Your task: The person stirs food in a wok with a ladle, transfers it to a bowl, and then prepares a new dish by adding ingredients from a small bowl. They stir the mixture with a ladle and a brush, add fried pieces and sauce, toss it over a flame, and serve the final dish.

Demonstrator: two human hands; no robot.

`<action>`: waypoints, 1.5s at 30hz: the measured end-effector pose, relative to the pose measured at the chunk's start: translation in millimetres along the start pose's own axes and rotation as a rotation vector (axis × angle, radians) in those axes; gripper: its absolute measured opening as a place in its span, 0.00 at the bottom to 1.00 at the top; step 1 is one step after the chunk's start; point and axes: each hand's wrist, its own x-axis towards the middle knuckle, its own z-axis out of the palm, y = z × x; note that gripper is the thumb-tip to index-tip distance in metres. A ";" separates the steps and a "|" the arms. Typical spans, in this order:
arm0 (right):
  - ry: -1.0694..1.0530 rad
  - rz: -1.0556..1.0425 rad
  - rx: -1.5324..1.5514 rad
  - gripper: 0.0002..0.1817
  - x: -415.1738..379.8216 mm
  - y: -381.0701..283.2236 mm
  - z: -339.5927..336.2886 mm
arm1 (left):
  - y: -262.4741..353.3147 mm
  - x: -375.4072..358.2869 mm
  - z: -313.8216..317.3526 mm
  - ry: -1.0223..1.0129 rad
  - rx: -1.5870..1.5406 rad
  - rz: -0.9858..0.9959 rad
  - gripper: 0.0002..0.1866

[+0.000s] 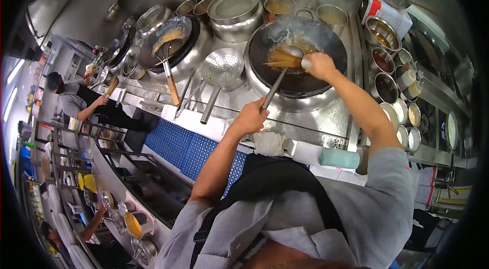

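Observation:
Over the steaming black wok (328,47), my right hand (321,67) grips a bamboo wok brush (279,58), its bristles pointing left. My left hand (249,118) is closed round the long metal handle of a ladle (276,87). The ladle's bowl reaches into the wok and meets the bristles, which partly cover it. Bubbly brownish liquid (300,42) lies in the wok. Left of the wok, a perforated strainer (223,67) rests on the steel stove top (316,116).
Another wok (170,40) holds a wire skimmer with a wooden handle (172,86). Metal pots (279,5) line the back. Sauce bowls (383,60) stand at right. Folded cloths (338,158) lie along the front edge. Co-workers (84,97) are at the left.

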 end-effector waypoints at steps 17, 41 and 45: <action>-0.079 0.021 0.018 0.21 -4.8 1.8 -33.6 | 5.4 -13.5 -24.4 0.142 0.652 0.252 0.27; -0.020 0.132 0.361 0.27 3.3 11.3 -16.8 | -25.2 -15.6 -19.4 -0.038 -0.350 -0.139 0.14; 0.122 0.235 0.288 0.25 19.1 12.7 -50.7 | -39.1 -13.3 -13.2 -0.269 -1.193 -0.179 0.22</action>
